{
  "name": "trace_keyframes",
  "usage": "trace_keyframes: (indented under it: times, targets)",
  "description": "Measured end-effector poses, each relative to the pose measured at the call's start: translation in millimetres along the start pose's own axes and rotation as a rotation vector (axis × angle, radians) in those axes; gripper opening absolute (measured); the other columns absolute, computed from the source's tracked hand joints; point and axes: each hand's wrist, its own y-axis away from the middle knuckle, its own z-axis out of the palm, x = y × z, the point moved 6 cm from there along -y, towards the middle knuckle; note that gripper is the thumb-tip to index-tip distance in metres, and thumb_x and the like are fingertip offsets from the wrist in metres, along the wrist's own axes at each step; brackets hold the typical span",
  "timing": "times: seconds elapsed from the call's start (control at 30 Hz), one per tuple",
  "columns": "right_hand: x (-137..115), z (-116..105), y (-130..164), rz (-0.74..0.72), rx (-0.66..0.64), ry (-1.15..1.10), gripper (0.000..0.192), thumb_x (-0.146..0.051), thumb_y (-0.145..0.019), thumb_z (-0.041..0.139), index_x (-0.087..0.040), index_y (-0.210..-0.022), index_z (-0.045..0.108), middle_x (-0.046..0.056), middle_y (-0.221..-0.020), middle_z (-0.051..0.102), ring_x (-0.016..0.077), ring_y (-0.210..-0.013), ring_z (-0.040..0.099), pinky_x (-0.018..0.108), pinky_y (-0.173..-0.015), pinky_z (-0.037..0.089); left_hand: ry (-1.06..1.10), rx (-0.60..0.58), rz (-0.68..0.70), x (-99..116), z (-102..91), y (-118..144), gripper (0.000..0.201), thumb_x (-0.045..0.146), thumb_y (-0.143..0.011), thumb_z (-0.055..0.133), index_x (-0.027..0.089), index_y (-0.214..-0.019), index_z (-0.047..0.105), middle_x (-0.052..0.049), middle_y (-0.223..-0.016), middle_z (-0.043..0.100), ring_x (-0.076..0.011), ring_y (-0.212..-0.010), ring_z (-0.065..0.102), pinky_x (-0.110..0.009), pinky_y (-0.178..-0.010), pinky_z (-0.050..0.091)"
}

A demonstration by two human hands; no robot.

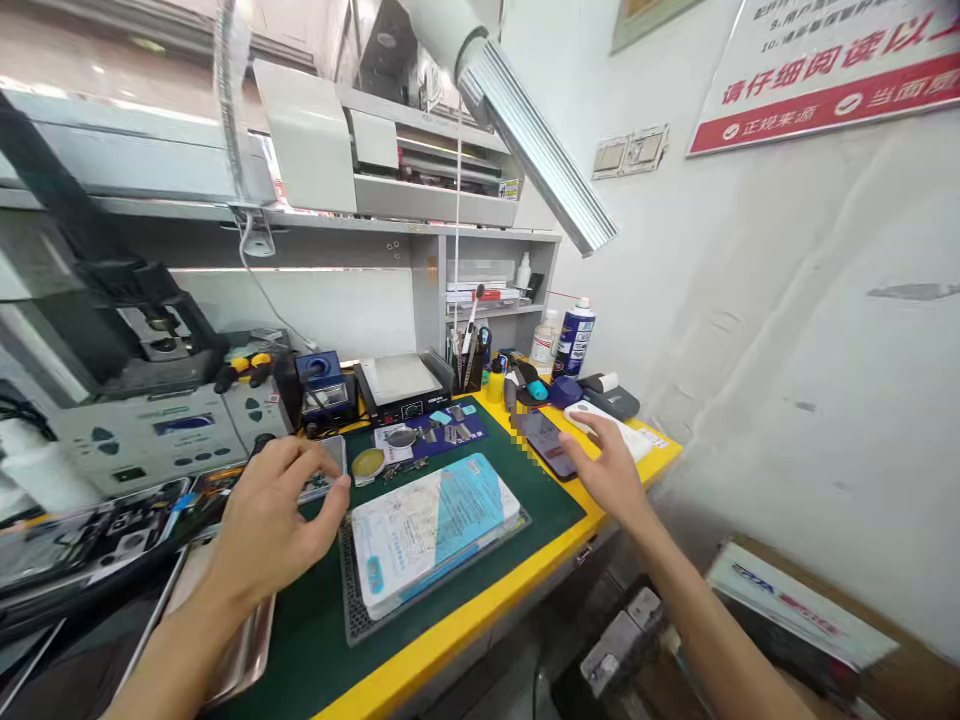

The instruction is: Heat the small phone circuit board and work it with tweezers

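**Both hands out over a phone-repair table, one at a clear case, one at a dark phone**

Forearms reach in from the bottom edge, nearest the camera. The left hand [262, 520] hovers over the left part of the green mat [540, 500], its fingers [330, 487] loosely curled and half open, thumb and fingertips just at a small clear plastic case [326, 470] without clamping it. The right hand [611, 470] is spread flat, fingers open and holding nothing, its tips between a dark smartphone [547, 440] lying face up and a white device [600, 415] by the yellow edge. Judging from this, the step in hand looks like picking up: the left hand would need to close on the case, the right to settle on the phone or slide it nearer.

Largest on the table [465, 620] is the mat itself, then a flat boxed pack with blue and white print [431, 530] resting on a black gridded tray between the hands. A metal tray [247, 640] lies under the left wrist. Further back stand a grey soldering station [150, 435], a black heating plate [397, 385], a blue spray can [574, 340] and a round tin [367, 463].

Behind, shelves carry grey machines; a ribbed lamp head [540, 150] hangs over; the white wall bears a red-banded sign [825, 70].
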Motion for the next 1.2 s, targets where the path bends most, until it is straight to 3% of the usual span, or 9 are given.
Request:
trace_keyframes:
  times: [0.2,0.33,0.47,0.63,0.8,0.87,0.97,1.07,1.2]
  targets:
    - [-67.4,39.6,-37.2,-0.078,-0.220,-0.161,0.032,-0.044,-0.088,0.067,-0.018,-0.106,0.072,0.011,-0.110,0.075,0.0253,-0.101,0.071,0.041,-0.089,0.058,-0.015,0.060,-0.095,-15.6,-16.3,-2.0,0.020,0.033,-0.092,0.056,0.018,-0.082,0.064,-0.007,-0.089,0.063,-0.0228,-0.086,0.061,-0.037,-0.079,0.047]
    - [-113.8,90.2,-48.5,-0.161,-0.429,-0.265,0.029,-0.039,-0.090,0.066,-0.016,-0.107,0.071,0.008,-0.094,0.077,0.0218,-0.086,0.074,0.034,-0.073,0.059,-0.019,0.087,-0.173,-22.5,-24.6,-1.6,0.021,0.035,-0.092,0.054,0.019,-0.081,0.063,-0.006,-0.087,0.063,-0.0209,-0.083,0.061,-0.035,-0.079,0.047]
    - [-134.5,144.6,-43.9,-0.277,-0.547,-0.274,0.021,-0.032,-0.093,0.063,-0.015,-0.104,0.070,0.007,-0.088,0.074,0.0183,-0.079,0.072,0.030,-0.070,0.056,-0.031,0.100,-0.255,-28.0,-28.8,-1.2,0.022,0.036,-0.090,0.054,0.018,-0.079,0.062,-0.006,-0.085,0.064,-0.0206,-0.083,0.060,-0.035,-0.080,0.048]
    - [-116.6,193.9,-30.0,-0.357,-0.711,-0.117,0.016,-0.029,-0.096,0.066,-0.013,-0.092,0.068,0.001,-0.080,0.068,0.0145,-0.072,0.064,0.032,-0.073,0.054,-0.026,0.057,-0.363,-36.8,-24.6,0.7,0.024,0.036,-0.089,0.052,0.018,-0.079,0.063,-0.006,-0.085,0.066,-0.0199,-0.081,0.062,-0.033,-0.078,0.049]
    - [-77.8,217.5,-16.4,-0.379,-1.035,0.083,0.019,-0.032,-0.095,0.070,-0.013,-0.091,0.070,0.001,-0.083,0.070,0.0143,-0.074,0.067,0.032,-0.074,0.057,0.020,-0.163,-0.391,-34.3,1.4,1.5,0.023,0.036,-0.089,0.054,0.019,-0.081,0.067,-0.004,-0.085,0.069,-0.0191,-0.078,0.064,-0.032,-0.073,0.049]
    - [-68.0,219.4,-14.7,-0.386,-1.101,0.153,0.019,-0.032,-0.095,0.071,-0.013,-0.091,0.070,0.001,-0.082,0.070,0.0145,-0.074,0.067,0.033,-0.074,0.057,0.036,-0.260,-0.385,-28.1,13.7,0.6,0.023,0.035,-0.089,0.053,0.020,-0.083,0.069,-0.004,-0.085,0.069,-0.0188,-0.076,0.065,-0.031,-0.071,0.049]
    - [-64.8,216.2,-18.3,-0.385,-1.103,0.232,0.019,-0.033,-0.095,0.070,-0.014,-0.092,0.071,0.001,-0.083,0.070,0.0149,-0.075,0.067,0.034,-0.076,0.057,0.057,-0.406,-0.365,-15.8,30.5,-3.1,0.023,0.033,-0.090,0.052,0.020,-0.083,0.070,-0.003,-0.083,0.070,-0.0183,-0.072,0.064,-0.030,-0.066,0.047]
    - [-69.2,207.1,-30.6,-0.362,-1.024,0.285,0.020,-0.034,-0.097,0.068,-0.014,-0.095,0.071,0.002,-0.085,0.071,0.0160,-0.078,0.067,0.035,-0.079,0.056,0.066,-0.534,-0.335,-6.2,42.7,-10.1,0.022,0.032,-0.089,0.054,0.021,-0.079,0.071,-0.003,-0.082,0.070,-0.0189,-0.072,0.064,-0.030,-0.062,0.044]
    - [-67.9,191.4,-56.6,-0.284,-0.896,0.360,0.024,-0.036,-0.101,0.060,-0.014,-0.102,0.071,0.002,-0.083,0.070,0.0168,-0.078,0.067,0.036,-0.080,0.055,0.052,-0.602,-0.324,-6.3,47.2,-25.3,0.022,0.030,-0.088,0.054,0.021,-0.083,0.073,-0.004,-0.085,0.071,-0.0204,-0.074,0.064,-0.031,-0.064,0.043]
